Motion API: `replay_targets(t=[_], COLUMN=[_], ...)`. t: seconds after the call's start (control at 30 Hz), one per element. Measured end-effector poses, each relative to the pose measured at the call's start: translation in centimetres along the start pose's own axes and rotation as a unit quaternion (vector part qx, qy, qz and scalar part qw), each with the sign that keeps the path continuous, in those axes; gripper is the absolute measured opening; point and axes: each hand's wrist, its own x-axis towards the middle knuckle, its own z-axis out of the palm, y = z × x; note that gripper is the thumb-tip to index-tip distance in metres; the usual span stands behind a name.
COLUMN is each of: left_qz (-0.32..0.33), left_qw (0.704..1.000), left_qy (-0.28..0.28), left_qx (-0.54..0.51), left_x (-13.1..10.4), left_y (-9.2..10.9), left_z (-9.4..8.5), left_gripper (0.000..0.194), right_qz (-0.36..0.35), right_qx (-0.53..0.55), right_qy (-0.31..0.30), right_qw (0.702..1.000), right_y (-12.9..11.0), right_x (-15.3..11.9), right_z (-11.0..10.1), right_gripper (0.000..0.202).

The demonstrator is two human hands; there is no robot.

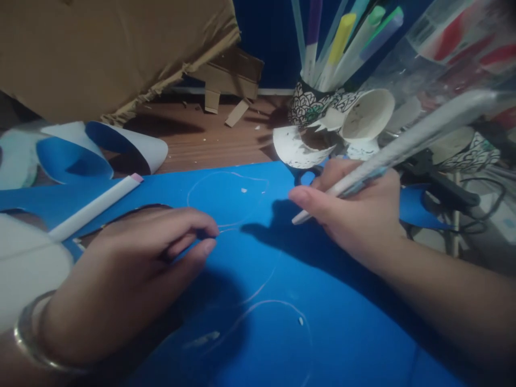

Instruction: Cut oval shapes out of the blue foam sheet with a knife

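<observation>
My right hand [355, 209] grips a long white pen [387, 158] between thumb and fingers, its tip angled down-left just over a blue sheet [342, 322]. Whether the tip touches the sheet I cannot tell. Thin pale curved outlines run across the sheet, with small white specks on it. My left hand [141, 269] rests on the sheet's left part, fingers loosely curled and the thumb slightly apart, nothing seen in them. A white marker with a pink end [99, 207] lies just beyond it. A dark ring-like handle [308, 174] shows partly behind my right hand.
Blue-and-white curled strips [133, 145] lie at the back left, below a large cardboard piece [100, 54]. A patterned cup [308, 102] of markers stands at the back, near a torn white tube [368, 115]. A black tool [439, 180] and cables are at right.
</observation>
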Motion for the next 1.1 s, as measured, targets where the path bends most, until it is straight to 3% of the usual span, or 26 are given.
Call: replay_targets(t=[0.23, 0.63, 0.8, 0.97, 1.1], left_qz=[0.010, 0.006, 0.004, -0.006, -0.022], left_qw=[1.000, 1.000, 1.000, 1.000, 0.999], left_qy=[-0.020, -0.002, 0.001, 0.000, -0.025], left_qx=[0.001, -0.007, -0.017, -0.011, -0.002], left_x=[0.5, 0.3, 0.2, 0.0, 0.3], left_y=[0.1, 0.0, -0.2, -0.2, 0.3], left_z=[-0.2, -0.2, 0.1, 0.1, -0.3], left_gripper=[0.010, 0.010, 0.011, 0.013, 0.013], right_qz=[-0.065, -0.085, -0.094, -0.144, -0.122], right_qx=[0.012, -0.008, -0.092, -0.215, -0.234], right_qy=[-0.008, -0.012, -0.034, -0.062, -0.062], right_qw=[0.998, 0.996, 0.991, 0.964, 0.963], right_y=[-0.4, -0.2, -0.4, -0.9, -1.1], right_x=[-0.7, -0.8, -0.6, -0.4, -0.6], right_z=[0.3, 0.4, 0.3, 0.0, -0.2], right_gripper=[0.027, 0.027, 0.036, 0.033, 0.030])
